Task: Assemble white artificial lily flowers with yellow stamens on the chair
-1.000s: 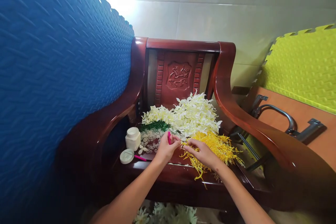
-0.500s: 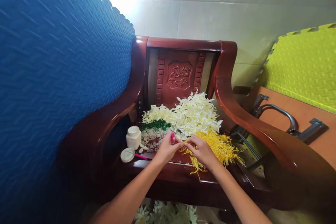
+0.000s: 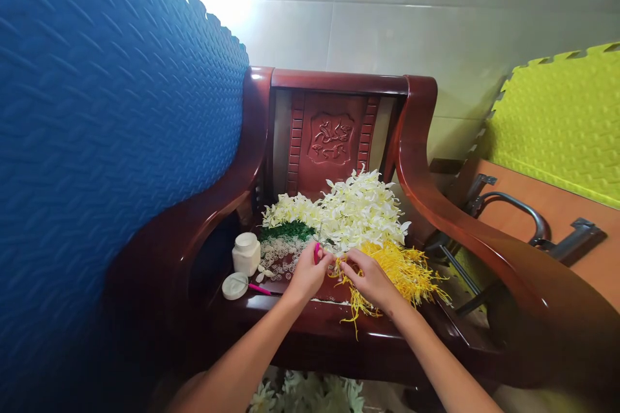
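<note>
My left hand (image 3: 310, 271) is closed around a pink-handled tool (image 3: 317, 253) with a thin tip pointing up and away; its exact kind is too small to tell. Its thumb and finger also pinch together close to my right hand. My right hand (image 3: 371, 277) has its fingertips pinched at some yellow strands (image 3: 338, 264), almost meeting the left fingertips. Beside and partly behind the right hand lies a heap of yellow thread-like strands (image 3: 407, 271). White artificial flowers (image 3: 363, 206) are piled behind both hands. Small clear plastic rings (image 3: 281, 251) and dark green pieces (image 3: 290, 230) lie to the left.
An uncapped white jar (image 3: 247, 255) stands on the left of the wooden chair seat (image 3: 339, 335). Near it are its round lid (image 3: 235, 286), a pink-handled stick (image 3: 260, 288) and loose white petals (image 3: 264, 273). Curved armrests (image 3: 421, 148) rise on both sides. More white flowers (image 3: 310, 393) are below.
The hands stay close together over the seat. The pink tool's tip has swung slightly left, and a dangling yellow strand below the right hand has shifted left and a little lower.
</note>
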Motion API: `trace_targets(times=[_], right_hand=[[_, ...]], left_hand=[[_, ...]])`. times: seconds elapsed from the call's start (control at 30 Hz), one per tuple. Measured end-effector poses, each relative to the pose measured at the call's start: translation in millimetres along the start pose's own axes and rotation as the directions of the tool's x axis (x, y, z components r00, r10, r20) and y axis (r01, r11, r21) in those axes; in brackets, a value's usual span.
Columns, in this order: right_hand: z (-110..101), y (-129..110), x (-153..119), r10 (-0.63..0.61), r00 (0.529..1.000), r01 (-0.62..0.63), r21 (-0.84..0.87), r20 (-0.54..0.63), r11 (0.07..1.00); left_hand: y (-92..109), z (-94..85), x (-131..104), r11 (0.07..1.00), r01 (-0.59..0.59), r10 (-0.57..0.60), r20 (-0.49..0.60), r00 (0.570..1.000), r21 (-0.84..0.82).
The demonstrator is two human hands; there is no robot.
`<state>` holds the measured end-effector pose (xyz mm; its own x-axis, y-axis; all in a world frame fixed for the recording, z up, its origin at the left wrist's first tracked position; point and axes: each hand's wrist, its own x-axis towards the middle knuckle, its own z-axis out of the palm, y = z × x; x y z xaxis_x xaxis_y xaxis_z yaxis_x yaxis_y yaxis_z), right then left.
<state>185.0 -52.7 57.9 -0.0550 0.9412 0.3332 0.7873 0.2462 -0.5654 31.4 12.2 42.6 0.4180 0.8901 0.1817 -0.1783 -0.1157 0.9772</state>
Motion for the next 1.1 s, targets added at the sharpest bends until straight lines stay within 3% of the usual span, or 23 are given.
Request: trace_targets(times=[0.07,0.2,0.43,0.73,1.1], right_hand=[[-2.0,0.4,-0.6,-0.011,1.0,0.011,0.009,0.0,1.0],[-6.2,0.3,-2.7,-0.032,0.999,0.032,0.021,0.007,0.999],[-7.4,-3.8,-5.8,-0.061,0.998,0.06,0.015,0.028,0.998],[-5.8,-11.6,-9.6,-0.077,0.993,0.085,-0.096,0.088,0.992],[-5.5,-10.4,-13.8,-0.178,0.978,0.19,-0.109,0.111,0.976]], left_hand=[[-4.5,-2.4,4.6,0.996,0.081,-0.082,-0.035,0.996,-0.025],[-7.4,-9.5,7.9,0.992,0.123,-0.122,-0.056,0.991,0.015],[0.7,-4.4,0.1,0.979,0.178,-0.196,0.202,0.96,0.104],[12.1,3.2,-2.3,0.962,0.272,-0.271,0.274,0.923,0.034],[3.3,3.3,-3.5,0.906,0.423,-0.384,0.391,0.836,-0.014]])
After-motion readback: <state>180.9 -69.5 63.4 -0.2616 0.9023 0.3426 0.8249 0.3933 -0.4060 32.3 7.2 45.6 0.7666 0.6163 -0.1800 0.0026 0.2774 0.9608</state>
